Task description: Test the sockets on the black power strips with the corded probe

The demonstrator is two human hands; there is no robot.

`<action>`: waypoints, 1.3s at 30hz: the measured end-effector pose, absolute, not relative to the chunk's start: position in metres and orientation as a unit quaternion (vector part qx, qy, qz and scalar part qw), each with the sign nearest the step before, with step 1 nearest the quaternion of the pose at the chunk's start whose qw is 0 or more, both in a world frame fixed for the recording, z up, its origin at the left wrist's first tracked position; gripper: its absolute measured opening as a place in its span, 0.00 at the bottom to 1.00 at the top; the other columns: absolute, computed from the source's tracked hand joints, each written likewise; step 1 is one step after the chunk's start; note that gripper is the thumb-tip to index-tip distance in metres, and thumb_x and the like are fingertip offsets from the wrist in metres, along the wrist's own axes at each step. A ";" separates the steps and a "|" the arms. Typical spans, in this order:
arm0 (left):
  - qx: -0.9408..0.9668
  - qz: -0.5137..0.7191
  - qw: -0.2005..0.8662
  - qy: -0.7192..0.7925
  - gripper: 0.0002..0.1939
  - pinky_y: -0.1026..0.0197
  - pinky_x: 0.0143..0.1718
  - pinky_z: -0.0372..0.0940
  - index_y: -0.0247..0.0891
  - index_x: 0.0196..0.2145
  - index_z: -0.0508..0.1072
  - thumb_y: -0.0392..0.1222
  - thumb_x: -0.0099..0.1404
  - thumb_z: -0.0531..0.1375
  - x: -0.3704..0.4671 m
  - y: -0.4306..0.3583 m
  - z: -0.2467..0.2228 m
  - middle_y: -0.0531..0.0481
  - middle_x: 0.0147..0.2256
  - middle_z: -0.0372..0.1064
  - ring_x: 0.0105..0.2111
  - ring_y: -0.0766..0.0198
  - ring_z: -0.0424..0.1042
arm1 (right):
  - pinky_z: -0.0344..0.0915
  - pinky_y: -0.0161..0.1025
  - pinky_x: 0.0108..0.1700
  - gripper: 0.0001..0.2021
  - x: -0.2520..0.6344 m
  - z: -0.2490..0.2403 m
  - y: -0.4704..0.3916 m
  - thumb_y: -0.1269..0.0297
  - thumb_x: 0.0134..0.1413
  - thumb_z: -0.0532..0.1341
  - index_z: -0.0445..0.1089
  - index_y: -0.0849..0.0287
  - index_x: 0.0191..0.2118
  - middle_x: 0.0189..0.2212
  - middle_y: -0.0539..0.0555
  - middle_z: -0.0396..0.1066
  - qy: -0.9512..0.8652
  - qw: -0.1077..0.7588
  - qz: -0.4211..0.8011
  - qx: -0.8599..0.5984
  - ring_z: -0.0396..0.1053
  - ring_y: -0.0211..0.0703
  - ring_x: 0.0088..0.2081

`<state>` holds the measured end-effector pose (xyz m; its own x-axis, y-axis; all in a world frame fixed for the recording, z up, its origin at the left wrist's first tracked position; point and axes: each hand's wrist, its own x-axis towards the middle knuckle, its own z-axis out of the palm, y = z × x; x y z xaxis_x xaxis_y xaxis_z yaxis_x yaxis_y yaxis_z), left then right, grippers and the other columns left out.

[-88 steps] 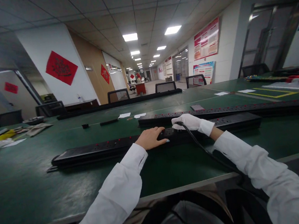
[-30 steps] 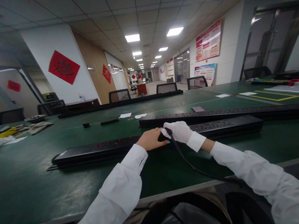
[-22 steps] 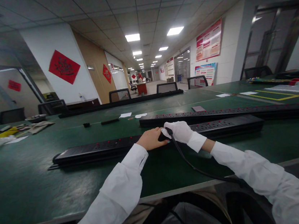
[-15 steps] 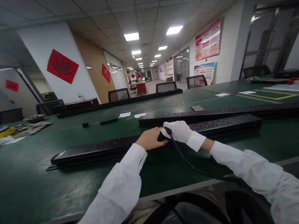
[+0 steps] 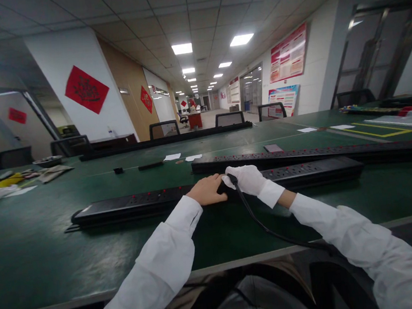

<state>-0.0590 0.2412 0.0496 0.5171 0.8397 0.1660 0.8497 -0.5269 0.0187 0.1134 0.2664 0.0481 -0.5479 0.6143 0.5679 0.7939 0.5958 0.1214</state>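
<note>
A long black power strip (image 5: 107, 209) with red-marked sockets lies across the bench in front of me. Bare, my left hand (image 5: 207, 190) rests over its middle, fingers across the top and thumb on the near side. Right beside it, my right hand (image 5: 247, 179), in a white glove, grips a black plug (image 5: 233, 178) against the strip's sockets. From the plug a black cord (image 5: 256, 221) runs down over the bench's front edge. The glove and fingers hide the plug's front, so I cannot tell how deep it sits.
Behind lies a second long power strip (image 5: 326, 154), reaching to the right. Another dark strip (image 5: 166, 140) lies along the far side of the green bench (image 5: 34, 256). A small black part (image 5: 118, 171), white papers (image 5: 172, 157) and a metal bowl (image 5: 47, 162) are farther back.
Both hands stay at the same spot on the strip. My left thumb has drawn in slightly; the view has shifted a little.
</note>
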 end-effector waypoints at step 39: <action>-0.872 -0.080 0.001 -0.483 0.31 0.58 0.42 0.60 0.40 0.54 0.53 0.49 0.54 0.54 -0.064 0.244 0.050 0.46 0.47 0.61 0.44 0.55 0.65 | 0.47 0.32 0.27 0.21 0.113 0.049 0.265 0.51 0.57 0.42 0.67 0.56 0.33 0.24 0.53 0.71 -0.857 0.245 -0.191 -0.410 0.67 0.39 0.27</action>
<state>-0.0636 0.2440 0.0496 0.5201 0.8424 0.1408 0.8428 -0.5329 0.0752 0.1133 0.2654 0.0485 -0.5434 0.6101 0.5766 0.7974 0.5898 0.1275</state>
